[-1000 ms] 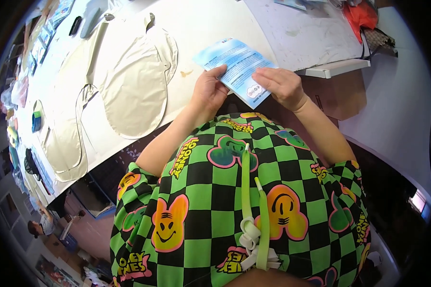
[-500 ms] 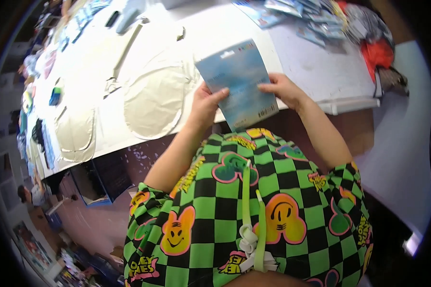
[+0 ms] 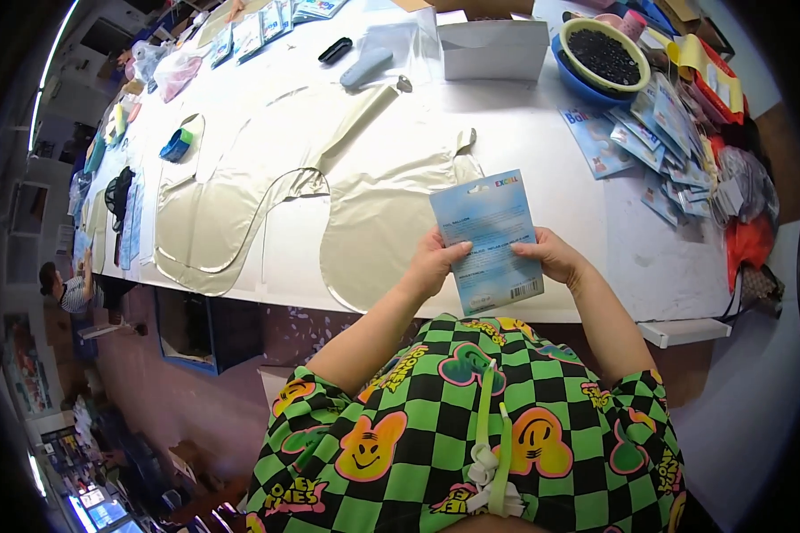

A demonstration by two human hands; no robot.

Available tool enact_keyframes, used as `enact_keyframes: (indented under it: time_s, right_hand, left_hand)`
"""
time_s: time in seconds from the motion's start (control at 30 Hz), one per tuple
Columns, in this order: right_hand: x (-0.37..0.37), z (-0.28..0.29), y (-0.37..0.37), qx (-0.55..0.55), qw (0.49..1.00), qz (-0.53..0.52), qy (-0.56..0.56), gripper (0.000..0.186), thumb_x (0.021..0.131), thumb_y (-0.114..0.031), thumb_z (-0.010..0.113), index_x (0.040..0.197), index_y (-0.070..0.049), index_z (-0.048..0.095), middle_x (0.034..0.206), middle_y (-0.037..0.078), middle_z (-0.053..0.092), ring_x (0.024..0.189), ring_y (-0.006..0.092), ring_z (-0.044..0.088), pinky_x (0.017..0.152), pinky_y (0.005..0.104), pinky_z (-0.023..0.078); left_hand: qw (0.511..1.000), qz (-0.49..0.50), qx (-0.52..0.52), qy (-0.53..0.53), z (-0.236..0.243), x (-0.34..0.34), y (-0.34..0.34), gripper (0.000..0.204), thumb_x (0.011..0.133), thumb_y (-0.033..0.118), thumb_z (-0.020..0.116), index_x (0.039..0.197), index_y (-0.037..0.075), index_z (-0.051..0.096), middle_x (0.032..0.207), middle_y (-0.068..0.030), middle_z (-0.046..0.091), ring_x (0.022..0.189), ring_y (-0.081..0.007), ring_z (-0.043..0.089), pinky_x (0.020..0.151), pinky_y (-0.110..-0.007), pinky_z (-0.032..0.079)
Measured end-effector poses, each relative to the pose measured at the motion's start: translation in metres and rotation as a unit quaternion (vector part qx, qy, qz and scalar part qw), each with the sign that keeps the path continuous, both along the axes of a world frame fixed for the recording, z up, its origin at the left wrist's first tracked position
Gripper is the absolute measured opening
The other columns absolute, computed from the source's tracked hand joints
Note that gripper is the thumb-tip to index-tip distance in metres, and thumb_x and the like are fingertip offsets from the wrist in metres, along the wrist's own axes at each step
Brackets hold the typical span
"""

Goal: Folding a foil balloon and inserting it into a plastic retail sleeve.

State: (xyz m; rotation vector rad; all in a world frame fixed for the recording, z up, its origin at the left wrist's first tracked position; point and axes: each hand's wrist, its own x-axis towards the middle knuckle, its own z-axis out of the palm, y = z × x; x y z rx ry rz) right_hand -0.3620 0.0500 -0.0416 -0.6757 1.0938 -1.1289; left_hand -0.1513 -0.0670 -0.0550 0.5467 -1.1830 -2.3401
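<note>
A flat light-blue printed package (image 3: 489, 209) with a hang hole and a barcode is held upright over the table's near edge. My left hand (image 3: 437, 263) grips its left side, thumb on the front face and fingers behind it. My right hand (image 3: 553, 256) pinches the right side the same way. Just left of the package lies a beige fabric piece (image 3: 378, 231) with a rounded lower end and a narrow strap. Another large beige piece (image 3: 209, 222) spreads further left.
At the back right, a pile of similar blue packages (image 3: 667, 142) lies beside a yellow bowl (image 3: 603, 55) of small black pieces. A white box (image 3: 493, 51) stands at the back, near a grey-blue tool (image 3: 366, 67). A person (image 3: 67, 289) is at the far left.
The view has tilted up, showing the white box and bowl at the back. Both hands keep hold of the package, which stands more upright.
</note>
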Motion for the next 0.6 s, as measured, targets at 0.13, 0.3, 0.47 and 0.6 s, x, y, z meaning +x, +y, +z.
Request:
enact_keyframes:
  time_s: [0.13, 0.3, 0.47, 0.6]
  right_hand:
    - [0.002, 0.006, -0.013, 0.019, 1.000, -0.023, -0.008, 0.044, 0.076, -0.018, 0.071, 0.113, 0.002, 0.056, 0.106, 0.011, 0.063, 0.096, 0.0183, 0.059, 0.090, 0.0313, 0.045]
    - [-0.012, -0.024, 0.016, 0.050, 0.993, -0.096, -0.040, 0.042, 0.077, -0.016, 0.071, 0.112, 0.002, 0.056, 0.105, 0.010, 0.063, 0.095, 0.0182, 0.060, 0.089, 0.0312, 0.046]
    - [-0.036, -0.044, 0.035, 0.062, 0.984, -0.151, -0.067, 0.038, 0.077, -0.015, 0.070, 0.108, 0.003, 0.058, 0.104, 0.011, 0.063, 0.093, 0.0185, 0.060, 0.087, 0.0311, 0.047]
    - [-0.041, -0.053, 0.026, 0.103, 0.971, -0.210, -0.050, 0.034, 0.078, -0.011, 0.068, 0.108, 0.003, 0.058, 0.104, 0.012, 0.063, 0.091, 0.0191, 0.061, 0.084, 0.0306, 0.049]
  left_hand:
    - [1.000, -0.005, 0.005, -0.011, 0.003, -0.007, -0.020, 0.034, 0.081, 0.002, 0.062, 0.114, 0.005, 0.051, 0.104, -0.0073, 0.062, 0.091, -0.0166, 0.061, 0.080, -0.031, 0.050]
    - [0.996, -0.076, 0.034, -0.042, -0.026, -0.037, -0.011, 0.034, 0.080, 0.003, 0.064, 0.112, 0.006, 0.052, 0.104, -0.0074, 0.063, 0.091, -0.0162, 0.061, 0.081, -0.031, 0.050]
    - [0.986, -0.135, 0.046, -0.090, -0.038, -0.067, -0.009, 0.033, 0.081, 0.003, 0.062, 0.113, 0.005, 0.051, 0.105, -0.0076, 0.062, 0.092, -0.0160, 0.060, 0.080, -0.031, 0.050]
    - [0.979, -0.155, 0.054, -0.121, -0.033, -0.081, -0.018, 0.037, 0.083, 0.006, 0.061, 0.118, 0.003, 0.049, 0.105, -0.0069, 0.062, 0.090, -0.0162, 0.060, 0.079, -0.031, 0.050]
